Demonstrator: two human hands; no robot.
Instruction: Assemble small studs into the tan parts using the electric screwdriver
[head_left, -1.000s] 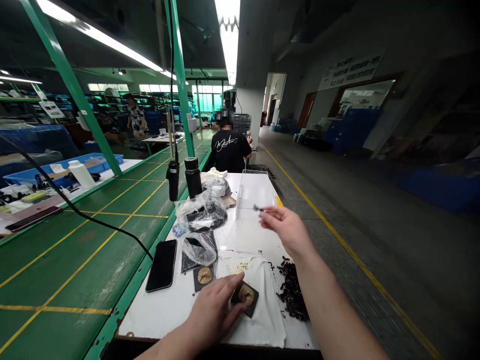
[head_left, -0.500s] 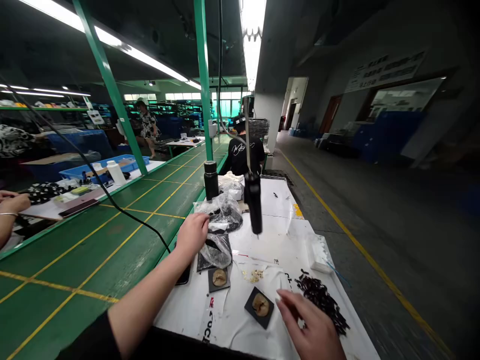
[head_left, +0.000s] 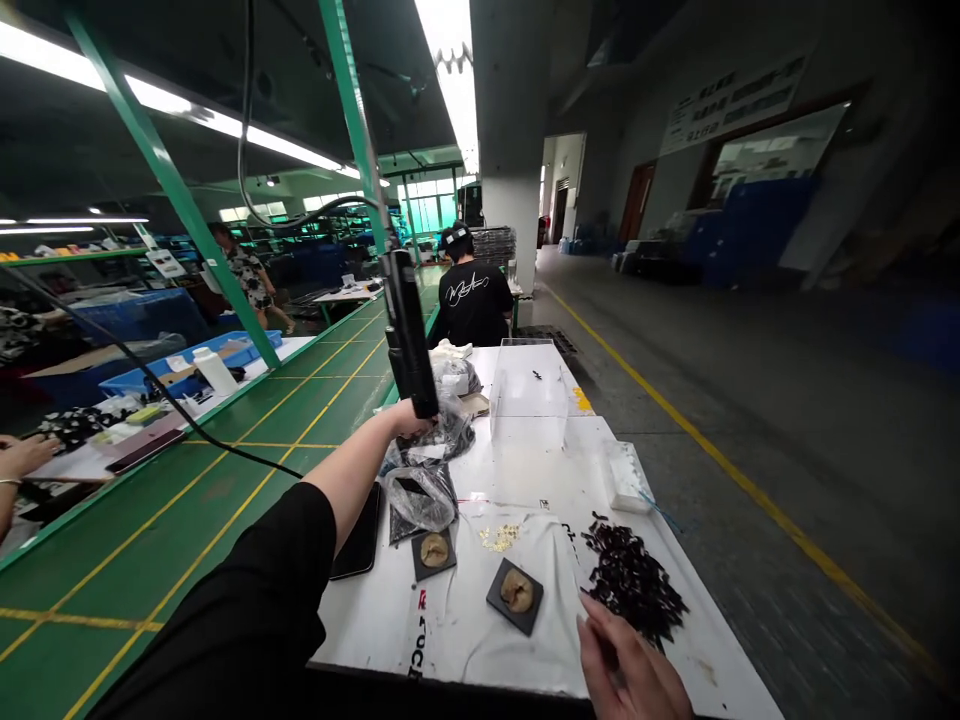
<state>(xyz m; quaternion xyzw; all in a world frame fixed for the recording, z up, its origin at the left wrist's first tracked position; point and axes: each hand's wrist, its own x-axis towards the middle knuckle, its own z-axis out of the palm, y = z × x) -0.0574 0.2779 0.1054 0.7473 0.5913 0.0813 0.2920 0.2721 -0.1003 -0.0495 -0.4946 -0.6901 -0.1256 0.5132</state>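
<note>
My left hand (head_left: 411, 418) reaches over a clear plastic bag of dark parts (head_left: 450, 432); its fingers are mostly hidden behind a hanging black electric screwdriver (head_left: 409, 335). At the lower right, my right hand (head_left: 626, 655) hovers with bent fingers, thumb and forefinger apart and nothing between them. Beside it lies a pile of dark small parts (head_left: 634, 580). Left of that hand sits a dark square block with a brown lump (head_left: 517, 592). A second such block (head_left: 434, 552) lies farther left. Small gold pieces (head_left: 500, 537) are scattered behind them.
Another open plastic bag (head_left: 424, 497) and a black phone-like slab (head_left: 360, 540) lie at the table's left. A clear acrylic box (head_left: 529, 395) stands farther back, and a white tray (head_left: 628, 475) at the right. A person in black (head_left: 474, 300) sits beyond. A green conveyor (head_left: 247, 450) runs alongside.
My left hand has moved forward, from beside the bags to behind the screwdriver. The view has shifted, and the screwdriver now hangs farther left. My right hand is slightly lower and farther right.
</note>
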